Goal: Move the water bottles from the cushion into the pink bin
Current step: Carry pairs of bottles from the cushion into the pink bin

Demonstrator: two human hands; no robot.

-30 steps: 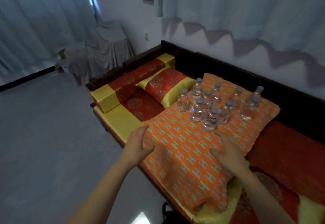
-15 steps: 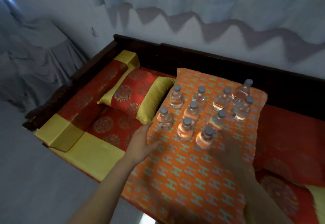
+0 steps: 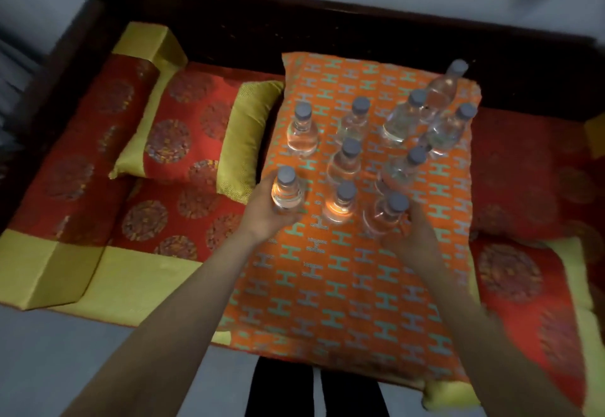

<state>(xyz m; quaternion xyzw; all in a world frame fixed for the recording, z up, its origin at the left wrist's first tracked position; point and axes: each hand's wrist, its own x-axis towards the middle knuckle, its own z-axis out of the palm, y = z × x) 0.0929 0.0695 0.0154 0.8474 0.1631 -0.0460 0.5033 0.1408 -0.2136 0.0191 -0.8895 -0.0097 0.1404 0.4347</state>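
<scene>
both hands are on bottles at the near edge of the cluster. the left hand [image 3: 262,212] has its fingers curled round the left bottle [image 3: 287,189], at about 9 o'clock of the group, with the palm against its near side. the right hand [image 3: 417,236] curls round the near bottle [image 3: 388,215] at 6 o'clock, though blur hides how firmly it has closed. the other bottles [image 3: 347,161] stand on the orange cushion [image 3: 327,279], crowded into its 12 o'clock half, and those at 1 o'clock lean together. the pink bin is not in view.

the step in hand looks like the first lift, two bottles at once. the cushion is soft, so it would be best to grip each body below the shoulder, not the cap, and rise straight up rather than drag. the middle bottle [image 3: 342,204] stands just beside both hands, and a sideways pull or a wrist pressed into the fabric would likely tip it into its neighbours. lifting evenly should keep the surface from rocking.
</scene>
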